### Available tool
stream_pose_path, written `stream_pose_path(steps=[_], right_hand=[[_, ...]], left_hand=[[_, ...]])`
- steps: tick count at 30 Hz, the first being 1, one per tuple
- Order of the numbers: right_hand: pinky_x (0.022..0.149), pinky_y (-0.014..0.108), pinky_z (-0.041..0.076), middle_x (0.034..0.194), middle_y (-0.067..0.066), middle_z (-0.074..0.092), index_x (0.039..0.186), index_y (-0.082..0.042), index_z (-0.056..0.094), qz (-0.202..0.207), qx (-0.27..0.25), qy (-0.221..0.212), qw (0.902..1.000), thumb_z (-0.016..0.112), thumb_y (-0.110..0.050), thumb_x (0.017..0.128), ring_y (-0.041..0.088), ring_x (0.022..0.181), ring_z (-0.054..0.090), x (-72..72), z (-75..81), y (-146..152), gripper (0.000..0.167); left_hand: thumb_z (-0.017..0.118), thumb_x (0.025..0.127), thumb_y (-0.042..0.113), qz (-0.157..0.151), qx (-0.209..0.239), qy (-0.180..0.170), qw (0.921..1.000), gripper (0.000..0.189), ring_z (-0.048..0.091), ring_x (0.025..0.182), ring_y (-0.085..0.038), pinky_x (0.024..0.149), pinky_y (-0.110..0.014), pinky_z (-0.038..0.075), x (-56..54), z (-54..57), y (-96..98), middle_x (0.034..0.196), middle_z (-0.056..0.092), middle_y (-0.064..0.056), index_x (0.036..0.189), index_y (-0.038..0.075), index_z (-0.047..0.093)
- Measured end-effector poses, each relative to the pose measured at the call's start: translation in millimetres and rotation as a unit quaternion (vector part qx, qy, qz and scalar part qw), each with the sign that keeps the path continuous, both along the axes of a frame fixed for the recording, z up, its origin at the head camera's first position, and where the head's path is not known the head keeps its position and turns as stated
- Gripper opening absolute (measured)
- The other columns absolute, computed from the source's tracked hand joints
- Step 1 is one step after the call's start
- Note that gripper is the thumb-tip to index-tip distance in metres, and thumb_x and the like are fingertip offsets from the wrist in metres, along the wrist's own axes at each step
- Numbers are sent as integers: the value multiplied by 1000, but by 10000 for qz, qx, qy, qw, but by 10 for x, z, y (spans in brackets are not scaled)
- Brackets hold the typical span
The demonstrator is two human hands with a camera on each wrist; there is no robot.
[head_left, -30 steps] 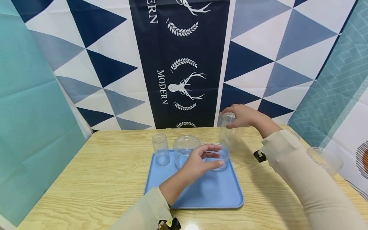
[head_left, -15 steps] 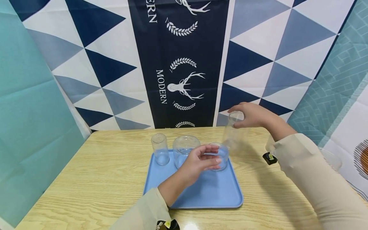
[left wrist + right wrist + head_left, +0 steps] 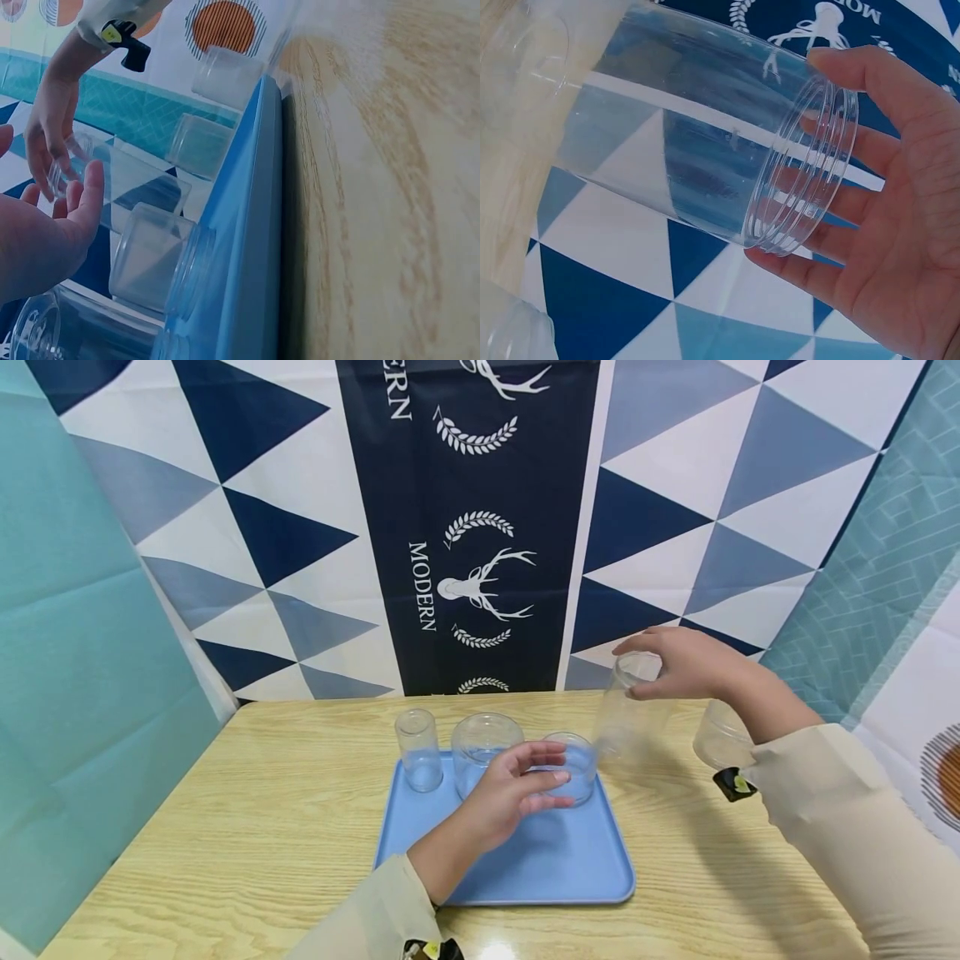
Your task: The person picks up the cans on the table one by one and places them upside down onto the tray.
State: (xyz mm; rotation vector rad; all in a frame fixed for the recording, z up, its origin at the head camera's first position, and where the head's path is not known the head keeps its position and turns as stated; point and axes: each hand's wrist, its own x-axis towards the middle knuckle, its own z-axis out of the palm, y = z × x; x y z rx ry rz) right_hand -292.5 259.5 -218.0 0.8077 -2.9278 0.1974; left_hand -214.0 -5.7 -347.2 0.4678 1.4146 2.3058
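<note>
My right hand (image 3: 693, 667) grips a tall clear jar (image 3: 628, 714) from above, thumb and fingers round its rim. In the right wrist view, that rim of the jar (image 3: 690, 135) is threaded and uncapped. The jar tilts slightly, over the back right of the table. My left hand (image 3: 506, 793) hovers above the blue tray (image 3: 547, 868), fingers apart and loosely bent, holding nothing. Just beyond it stands a short clear jar (image 3: 583, 750), partly hidden by the fingers. A wide clear jar (image 3: 480, 743) and a slim clear jar (image 3: 420, 752) stand on the tray's far side.
Right of the tray, another clear jar (image 3: 722, 737) stands on the wooden table (image 3: 225, 827), partly behind the right wrist. One more clear container (image 3: 229, 75) shows in the left wrist view. A patterned cloth (image 3: 480, 527) hangs behind the table.
My right hand has carried the tall jar to the right, away from the tray, uncovering another jar beside its wrist. My left hand has barely moved; its fingers spread a little.
</note>
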Motion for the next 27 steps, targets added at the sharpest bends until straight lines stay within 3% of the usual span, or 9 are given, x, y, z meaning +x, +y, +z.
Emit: stream_pose_path(steps=[4,9,18,27], right_hand=[[87,56,49,132,19,56,128,-9,63,25,-61,86,9999,78,-28,81,33,105,62,95,49,43,53],[88,57,48,130,18,57,129,-10,63,-27,-177,166,9997,78,-29,81,38,117,54,232,105,117,54],[86,57,49,127,18,60,126,-9,64,-136,-281,342,9989,79,-33,80,38,113,57,451,185,233,54],[64,36,49,122,16,62,127,-10,64,-49,-320,497,9982,80,-35,81,22,88,61,601,224,294,55]], left_hand=[[61,89,-1,-73,154,-139,9998,44,59,104,-23,88,-49,53,4,-8,-24,128,49,-22,132,-9,50],[59,91,1,-261,339,-203,9989,46,59,107,-25,89,-53,52,18,-3,-58,128,49,-20,134,-7,48],[58,91,5,-595,368,96,9975,53,53,118,-27,91,-56,49,58,10,-109,134,48,-16,140,-6,41],[60,90,4,-641,203,215,9975,56,47,126,-35,92,-55,49,91,15,-139,135,47,-16,141,-6,40]])
